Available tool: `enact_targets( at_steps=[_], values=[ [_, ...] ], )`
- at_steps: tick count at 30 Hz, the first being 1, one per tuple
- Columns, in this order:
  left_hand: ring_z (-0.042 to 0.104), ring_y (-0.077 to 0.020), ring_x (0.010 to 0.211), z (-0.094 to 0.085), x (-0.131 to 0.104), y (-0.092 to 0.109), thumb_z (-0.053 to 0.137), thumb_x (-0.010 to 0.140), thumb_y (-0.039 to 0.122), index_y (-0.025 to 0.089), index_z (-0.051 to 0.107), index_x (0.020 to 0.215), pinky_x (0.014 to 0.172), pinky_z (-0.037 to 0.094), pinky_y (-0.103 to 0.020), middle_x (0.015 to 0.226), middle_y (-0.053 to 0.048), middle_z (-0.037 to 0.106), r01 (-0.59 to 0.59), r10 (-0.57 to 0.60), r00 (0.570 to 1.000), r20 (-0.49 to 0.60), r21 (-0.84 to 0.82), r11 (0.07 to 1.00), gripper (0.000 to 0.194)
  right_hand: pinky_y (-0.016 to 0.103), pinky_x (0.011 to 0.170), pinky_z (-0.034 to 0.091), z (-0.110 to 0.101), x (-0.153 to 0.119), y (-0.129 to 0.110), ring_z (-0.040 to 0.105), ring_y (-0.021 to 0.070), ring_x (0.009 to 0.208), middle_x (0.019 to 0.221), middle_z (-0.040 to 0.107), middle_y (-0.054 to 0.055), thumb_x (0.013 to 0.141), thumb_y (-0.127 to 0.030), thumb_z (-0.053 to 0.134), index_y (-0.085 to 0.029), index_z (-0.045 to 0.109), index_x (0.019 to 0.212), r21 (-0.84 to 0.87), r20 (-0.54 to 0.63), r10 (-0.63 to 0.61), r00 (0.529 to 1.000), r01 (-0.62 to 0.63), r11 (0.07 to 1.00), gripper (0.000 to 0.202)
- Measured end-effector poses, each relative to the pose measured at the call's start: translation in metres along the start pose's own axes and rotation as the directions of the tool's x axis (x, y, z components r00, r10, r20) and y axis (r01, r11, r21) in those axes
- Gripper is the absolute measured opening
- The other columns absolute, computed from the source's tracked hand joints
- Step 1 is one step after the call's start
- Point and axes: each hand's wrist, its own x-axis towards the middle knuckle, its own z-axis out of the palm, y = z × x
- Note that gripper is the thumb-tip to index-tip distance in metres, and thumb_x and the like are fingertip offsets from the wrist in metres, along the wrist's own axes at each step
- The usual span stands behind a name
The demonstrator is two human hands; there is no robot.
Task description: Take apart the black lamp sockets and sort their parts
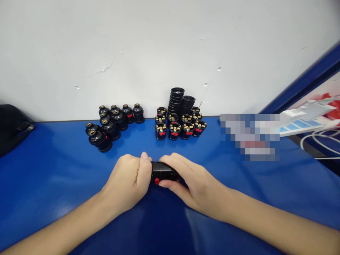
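Head view: both hands are on one black socket (pixel 165 171), held sideways above the near part of the blue desk (pixel 63 170). The left hand (pixel 130 179) is curled tightly around the socket's left end, hiding most of that end, with the thumb laid along the front of the fist. The right hand (pixel 195 182) grips the other end, its fingers over the top and its thumb underneath, the thumb tip beside a small red switch (pixel 157 181) that shows on the near side. Behind the left hand, a loose cluster of black caps (pixel 107 122) stands on the desk, domed, with brass-coloured rings on top; red bits show on a few of them. Behind the socket and a little to the right, black bases (pixel 174 131) are set in rough rows, open side up, showing brass contacts, with red switches facing the near edge on the front ones. Two stacks of black sleeves (pixel 176 101) rise at the back of those rows, the left stack taller than the right. A white wall (pixel 159 53) stands behind everything. At the far left lies a dark bag-like item (pixel 13 129); at the right, a blurred-out patch covers something, and white cables (pixel 318 140) loop beyond it.
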Motion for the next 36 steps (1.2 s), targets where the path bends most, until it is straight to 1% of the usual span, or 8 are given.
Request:
enact_targets(
  at_steps=[7,10,13,16,20,25,31,36],
  values=[
    [0.034,-0.0127,0.046,-0.005,0.002,0.003,0.018,0.108,0.048,0.024,0.034,0.054,0.053,0.024,-0.033,0.047,0.002,0.035,0.128,-0.124,0.991,0.048,-0.089,0.988,0.061,0.030,0.085,0.063,0.001,-0.004,0.002,0.067,0.0151,0.096,0.128,0.057,0.010,0.109,-0.006,0.048,-0.029,0.050,0.144,0.011,-0.052,-0.094,0.994,0.095,0.995,0.042],
    [0.033,-0.0123,0.046,-0.003,0.001,0.002,0.018,0.109,0.050,0.023,0.034,0.054,0.053,0.024,-0.033,0.048,0.002,0.036,0.080,-0.076,0.996,0.040,-0.093,0.993,0.063,0.037,0.093,0.063,0.003,-0.002,-0.002,0.068,0.0196,0.104,0.127,0.059,0.010,0.105,-0.015,0.062,-0.027,0.052,0.137,0.226,-0.068,0.013,0.998,0.003,0.974,0.036],
    [0.031,-0.0118,0.046,-0.001,0.001,0.001,0.019,0.109,0.050,0.023,0.032,0.055,0.053,0.023,-0.032,0.049,0.003,0.034,0.052,-0.050,0.998,0.031,-0.078,0.996,0.062,0.035,0.086,0.065,0.004,0.001,-0.005,0.068,0.0208,0.102,0.118,0.064,0.008,0.103,-0.022,0.068,-0.025,0.056,0.126,0.352,-0.107,0.135,0.985,-0.090,0.932,0.026],
    [0.032,-0.0120,0.046,-0.002,0.001,0.000,0.018,0.110,0.050,0.023,0.033,0.055,0.052,0.023,-0.032,0.048,0.002,0.035,0.058,-0.055,0.998,0.032,-0.084,0.995,0.063,0.037,0.092,0.065,0.003,0.000,-0.006,0.070,0.0207,0.105,0.119,0.065,0.008,0.103,-0.014,0.064,-0.025,0.060,0.115,0.276,-0.151,0.077,0.986,-0.032,0.960,0.017],
    [0.035,-0.0124,0.045,-0.003,0.001,0.000,0.017,0.110,0.053,0.023,0.036,0.052,0.051,0.025,-0.031,0.046,0.001,0.039,0.088,-0.084,0.996,0.040,-0.093,0.992,0.068,0.039,0.096,0.065,0.002,-0.006,-0.005,0.070,0.0233,0.113,0.115,0.061,0.007,0.096,0.003,0.054,-0.025,0.063,0.098,0.053,-0.139,-0.086,0.987,0.094,0.994,0.029],
    [0.043,-0.0132,0.042,-0.002,0.001,0.000,0.017,0.110,0.056,0.024,0.041,0.048,0.051,0.030,-0.032,0.042,-0.001,0.047,0.133,-0.131,0.991,0.030,-0.114,0.984,0.074,0.037,0.091,0.066,0.003,-0.009,-0.001,0.072,0.0231,0.111,0.110,0.057,0.006,0.091,0.006,0.055,-0.024,0.062,0.086,-0.020,-0.211,-0.064,0.975,0.061,0.998,0.032],
    [0.053,-0.0141,0.046,-0.006,0.002,-0.006,0.017,0.112,0.064,0.022,0.048,0.048,0.056,0.040,-0.030,0.045,-0.001,0.053,0.101,-0.116,0.992,-0.039,-0.278,0.955,0.083,0.035,0.098,0.064,0.001,-0.002,-0.003,0.075,0.0204,0.114,0.135,0.067,0.009,0.095,-0.005,0.068,-0.024,0.053,0.088,0.053,-0.232,0.050,0.971,-0.039,0.998,0.026],
    [0.056,-0.0148,0.051,-0.009,0.006,-0.014,0.015,0.112,0.068,0.022,0.051,0.056,0.057,0.045,-0.029,0.050,-0.002,0.056,0.104,-0.159,0.983,-0.093,-0.429,0.897,0.081,0.037,0.095,0.064,0.002,-0.003,0.001,0.072,0.0219,0.115,0.129,0.067,0.010,0.096,-0.005,0.065,-0.027,0.047,0.116,0.153,-0.179,0.114,0.977,-0.087,0.984,0.035]
  ],
)
